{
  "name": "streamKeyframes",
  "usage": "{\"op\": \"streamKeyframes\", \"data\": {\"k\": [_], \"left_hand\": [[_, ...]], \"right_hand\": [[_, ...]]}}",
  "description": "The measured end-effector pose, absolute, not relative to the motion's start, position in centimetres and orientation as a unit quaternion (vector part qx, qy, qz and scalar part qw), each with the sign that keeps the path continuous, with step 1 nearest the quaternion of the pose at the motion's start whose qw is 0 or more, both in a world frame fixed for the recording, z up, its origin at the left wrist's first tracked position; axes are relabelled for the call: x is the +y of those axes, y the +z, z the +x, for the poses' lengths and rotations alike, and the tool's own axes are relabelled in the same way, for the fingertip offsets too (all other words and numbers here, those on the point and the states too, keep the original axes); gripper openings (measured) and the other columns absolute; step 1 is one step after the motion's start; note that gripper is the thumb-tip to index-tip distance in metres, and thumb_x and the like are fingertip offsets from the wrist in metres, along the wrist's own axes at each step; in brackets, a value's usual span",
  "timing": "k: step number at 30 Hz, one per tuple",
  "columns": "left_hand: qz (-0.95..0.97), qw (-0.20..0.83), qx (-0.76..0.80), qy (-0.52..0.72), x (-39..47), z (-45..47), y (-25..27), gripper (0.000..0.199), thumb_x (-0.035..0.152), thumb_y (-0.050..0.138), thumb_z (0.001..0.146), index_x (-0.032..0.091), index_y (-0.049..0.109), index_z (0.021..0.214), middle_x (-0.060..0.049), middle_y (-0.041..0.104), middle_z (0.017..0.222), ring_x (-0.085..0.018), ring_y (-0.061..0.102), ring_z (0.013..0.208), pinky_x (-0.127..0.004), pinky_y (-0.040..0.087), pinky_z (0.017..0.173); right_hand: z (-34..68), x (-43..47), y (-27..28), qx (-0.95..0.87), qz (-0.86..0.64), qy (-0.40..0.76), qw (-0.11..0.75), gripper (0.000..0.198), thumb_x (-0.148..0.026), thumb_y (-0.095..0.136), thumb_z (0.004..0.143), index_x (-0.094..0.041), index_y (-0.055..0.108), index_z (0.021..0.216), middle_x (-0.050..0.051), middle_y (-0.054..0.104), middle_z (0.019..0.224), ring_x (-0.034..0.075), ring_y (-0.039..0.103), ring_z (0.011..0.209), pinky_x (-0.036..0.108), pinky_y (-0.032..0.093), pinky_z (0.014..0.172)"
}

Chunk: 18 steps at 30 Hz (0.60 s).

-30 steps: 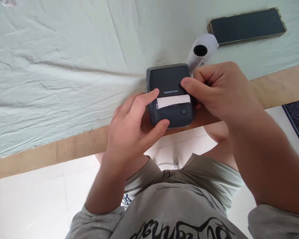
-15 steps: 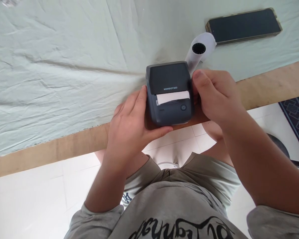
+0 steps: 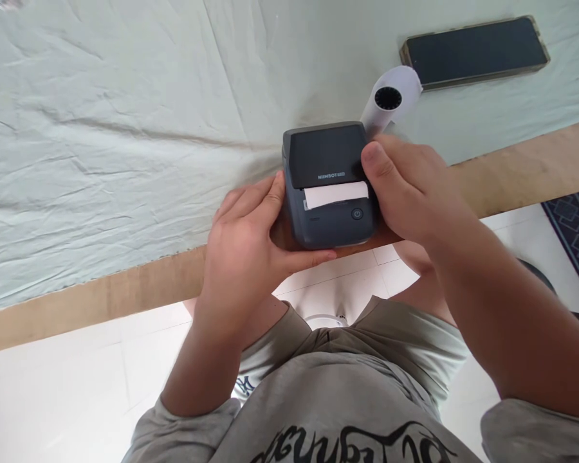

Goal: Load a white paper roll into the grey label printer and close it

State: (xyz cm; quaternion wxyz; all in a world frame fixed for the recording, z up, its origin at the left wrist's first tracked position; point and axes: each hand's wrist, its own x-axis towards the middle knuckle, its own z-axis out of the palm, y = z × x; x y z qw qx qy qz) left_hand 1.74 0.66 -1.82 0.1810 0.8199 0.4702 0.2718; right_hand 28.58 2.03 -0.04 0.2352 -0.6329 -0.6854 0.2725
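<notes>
A dark label printer [image 3: 330, 151] marked NIIMBOT sits at the table's front edge. From its front slot sticks a white paper strip [image 3: 336, 193], above a round power button. My left hand [image 3: 246, 241] grips the printer's left side, with its fingers along the body and its thumb by the front lower edge. My right hand [image 3: 410, 186] is closed against the right side, its thumb on the upper right edge of the lid; its other fingertips are hidden. Just behind the printer's right rear corner lies a white paper roll [image 3: 379, 112] with a black core end.
A phone [image 3: 477, 51] in a worn clear case lies face up at the back right. A wrinkled pale green cloth [image 3: 125, 128] covers the table, leaving a bare wooden edge [image 3: 101, 286] along the front. Beyond that edge are my legs and a white tiled floor.
My right thumb has moved left and slightly down, from beside the printer onto the edge of its lid. My left hand keeps its hold. The whole view has shifted slightly.
</notes>
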Motion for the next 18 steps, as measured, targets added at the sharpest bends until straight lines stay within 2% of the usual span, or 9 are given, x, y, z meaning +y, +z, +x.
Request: {"op": "streamKeyframes", "data": {"k": [4,7,10,13,15,18], "left_hand": [[0.831,0.174,0.46,0.259,0.6,1.8,-2.0,0.105,0.094,0.092,0.09,0.034,0.068,0.172,-0.01,0.081,0.165,-0.044,0.077,0.153,-0.061,0.065,0.13],[0.818,0.172,0.487,0.254,0.2,2.1,-2.4,0.113,0.101,0.089,0.088,0.036,0.062,0.176,-0.01,0.075,0.173,-0.048,0.073,0.157,-0.065,0.063,0.129],[0.802,0.165,0.509,0.265,-0.1,2.6,-2.5,0.115,0.105,0.081,0.091,0.032,0.06,0.177,-0.013,0.073,0.175,-0.052,0.07,0.159,-0.068,0.06,0.129],[0.8,0.167,0.516,0.258,-0.4,3.0,-2.2,0.108,0.1,0.077,0.097,0.028,0.062,0.176,-0.015,0.074,0.173,-0.052,0.07,0.158,-0.066,0.059,0.127],[0.798,0.171,0.518,0.255,-0.5,3.1,-2.1,0.103,0.095,0.078,0.098,0.028,0.063,0.175,-0.014,0.075,0.172,-0.052,0.069,0.157,-0.065,0.058,0.126],[0.796,0.175,0.518,0.26,-0.5,3.1,-2.1,0.104,0.097,0.079,0.096,0.03,0.064,0.174,-0.014,0.075,0.171,-0.052,0.069,0.156,-0.065,0.056,0.127]], "right_hand": [[29.0,2.4,0.6,-0.678,-0.621,0.303,0.25,0.071,-0.069,0.047,0.123,-0.014,0.038,0.08,0.003,0.047,0.073,0.005,0.036,0.068,0.031,0.023,0.068],[29.6,2.5,1.0,-0.673,-0.615,0.327,0.248,0.07,-0.068,0.052,0.121,-0.014,0.046,0.078,0.002,0.053,0.072,0.004,0.044,0.066,0.027,0.028,0.063],[30.2,2.3,1.4,-0.666,-0.624,0.323,0.252,0.064,-0.07,0.068,0.113,-0.015,0.053,0.083,0.0,0.055,0.072,0.004,0.046,0.064,0.026,0.027,0.059],[30.1,2.1,2.2,-0.667,-0.621,0.271,0.309,0.063,-0.065,0.087,0.099,-0.016,0.05,0.084,-0.003,0.052,0.067,0.002,0.042,0.061,0.027,0.027,0.061],[29.6,2.1,3.0,-0.671,-0.608,0.225,0.359,0.066,-0.068,0.091,0.095,-0.016,0.051,0.087,-0.004,0.053,0.065,0.003,0.048,0.06,0.027,0.033,0.065],[28.5,2.3,4.4,-0.669,-0.606,0.177,0.393,0.058,-0.071,0.084,0.102,-0.016,0.063,0.103,-0.002,0.059,0.067,0.006,0.062,0.066,0.026,0.041,0.07]]}}
